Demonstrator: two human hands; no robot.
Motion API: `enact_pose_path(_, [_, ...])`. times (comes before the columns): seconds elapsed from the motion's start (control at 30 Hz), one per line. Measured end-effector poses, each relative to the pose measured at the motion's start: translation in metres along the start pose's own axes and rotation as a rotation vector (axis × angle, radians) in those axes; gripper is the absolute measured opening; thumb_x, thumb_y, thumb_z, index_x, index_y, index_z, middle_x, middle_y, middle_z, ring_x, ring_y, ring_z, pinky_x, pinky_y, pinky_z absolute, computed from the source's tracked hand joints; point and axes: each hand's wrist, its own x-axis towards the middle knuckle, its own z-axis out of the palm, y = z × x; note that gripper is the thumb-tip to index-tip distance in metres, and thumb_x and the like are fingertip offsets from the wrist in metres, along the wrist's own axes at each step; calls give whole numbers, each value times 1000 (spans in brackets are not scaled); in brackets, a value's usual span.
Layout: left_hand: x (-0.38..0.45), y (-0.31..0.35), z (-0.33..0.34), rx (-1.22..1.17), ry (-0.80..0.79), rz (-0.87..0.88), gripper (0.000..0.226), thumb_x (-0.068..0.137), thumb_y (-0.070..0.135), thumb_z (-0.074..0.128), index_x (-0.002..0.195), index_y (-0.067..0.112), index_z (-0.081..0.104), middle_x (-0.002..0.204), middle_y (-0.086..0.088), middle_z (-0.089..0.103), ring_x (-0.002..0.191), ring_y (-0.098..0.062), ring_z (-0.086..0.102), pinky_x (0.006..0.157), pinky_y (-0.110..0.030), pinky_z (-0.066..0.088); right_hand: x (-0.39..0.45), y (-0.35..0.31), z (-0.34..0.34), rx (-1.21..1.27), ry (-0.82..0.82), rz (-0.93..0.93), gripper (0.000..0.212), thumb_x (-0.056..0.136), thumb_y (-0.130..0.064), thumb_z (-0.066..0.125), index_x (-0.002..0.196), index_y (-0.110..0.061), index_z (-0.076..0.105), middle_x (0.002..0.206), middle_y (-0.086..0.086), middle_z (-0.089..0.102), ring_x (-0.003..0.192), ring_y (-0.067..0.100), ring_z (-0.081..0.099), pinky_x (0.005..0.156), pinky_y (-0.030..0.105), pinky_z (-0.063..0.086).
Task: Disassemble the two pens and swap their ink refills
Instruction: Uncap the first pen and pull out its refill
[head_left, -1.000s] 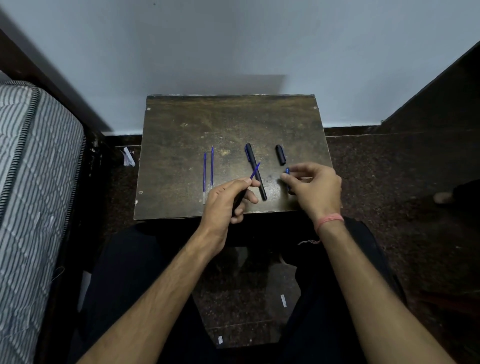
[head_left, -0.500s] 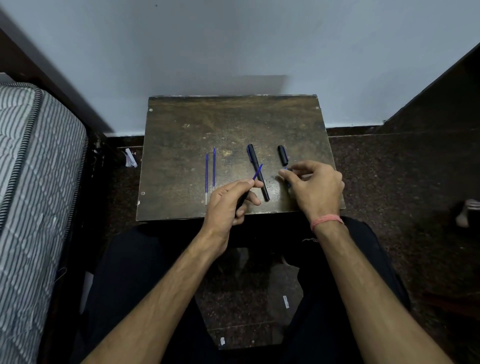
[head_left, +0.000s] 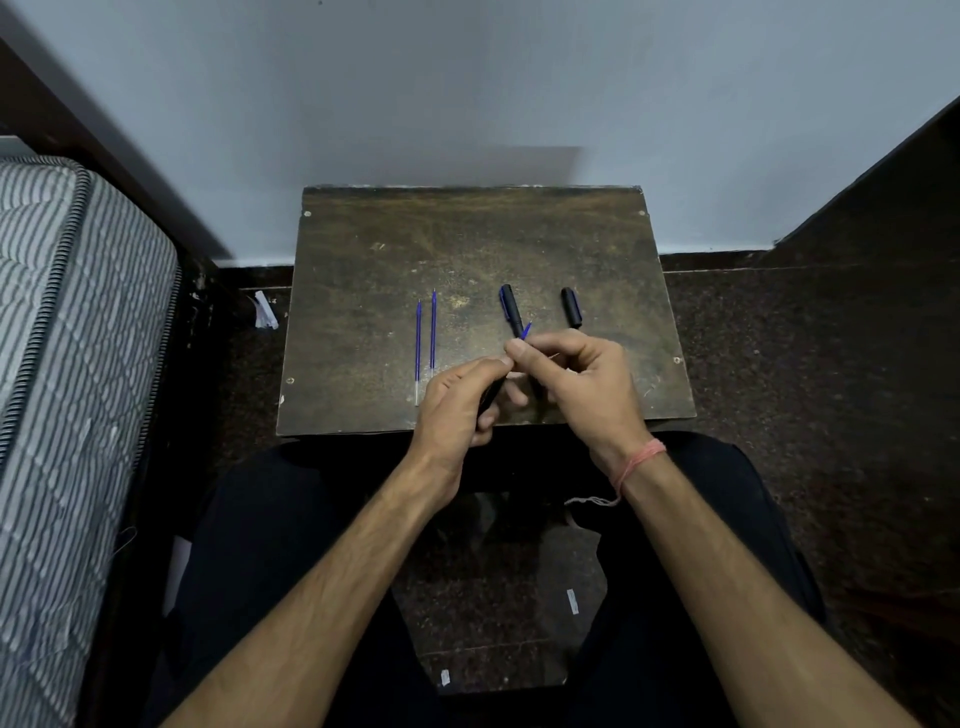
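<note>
Two thin blue ink refills (head_left: 418, 343) (head_left: 433, 332) lie side by side on the small dark wooden table (head_left: 467, 234). To their right lies a black pen (head_left: 511, 310) with its cap on, and further right a loose black cap (head_left: 571, 307). My left hand (head_left: 457, 410) grips a black pen barrel (head_left: 488, 402), which is mostly hidden in the fist. A blue pointed tip (head_left: 527, 330) sticks up past the fingers. My right hand (head_left: 587, 384) meets the left, with thumb and forefinger pinched at that blue tip end.
A striped mattress (head_left: 78, 364) rises close on the left and a dark panel (head_left: 883, 208) on the right. The pale wall stands just behind the table. My legs are under the table's near edge, above a dark speckled floor.
My right hand has left the table surface near the loose cap and moved left to my left hand. It now pinches the blue tip end of the held barrel.
</note>
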Motion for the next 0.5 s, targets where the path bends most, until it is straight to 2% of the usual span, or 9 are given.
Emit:
enact_pose_path(0.07, [-1,1,0,19,-15,6,24,100,37,68,93,27,89,79,-3,76,50,-4,41,40,-15,25,3,-2,-2,122,5,18,16,99,-13,81,94,3,81,64,-7,72,48,-2,57,52,12,45])
enact_pose_path(0.2, [-1,0,1,42,-31,6,25,100,35,67,96,24,89,78,-2,78,47,-2,41,41,-14,26,10,-2,-13,129,89,37,9,99,-20,82,94,-15,87,70,-3,64,56,6,44,56,18,39])
enact_pose_path(0.3, [-1,0,1,17,-10,-9,25,95,35,68,88,26,89,77,-4,78,46,-2,40,39,-14,25,4,0,-7,132,-52,57,11,101,-18,80,97,-8,83,68,-3,68,57,6,53,58,17,42])
enact_pose_path(0.4, [0,0,1,-9,9,-20,23,88,38,70,84,25,88,77,-5,79,46,-4,41,38,-15,24,0,1,-1,169,-156,105,16,101,-15,78,105,0,80,74,5,71,63,17,59,63,23,46])
enact_pose_path(0.5, [1,-1,0,-58,5,-33,29,92,36,65,84,23,89,78,-7,80,47,-4,42,38,-15,26,1,-3,-5,234,-148,154,17,98,-22,77,106,-8,83,80,7,74,70,18,64,69,24,50])
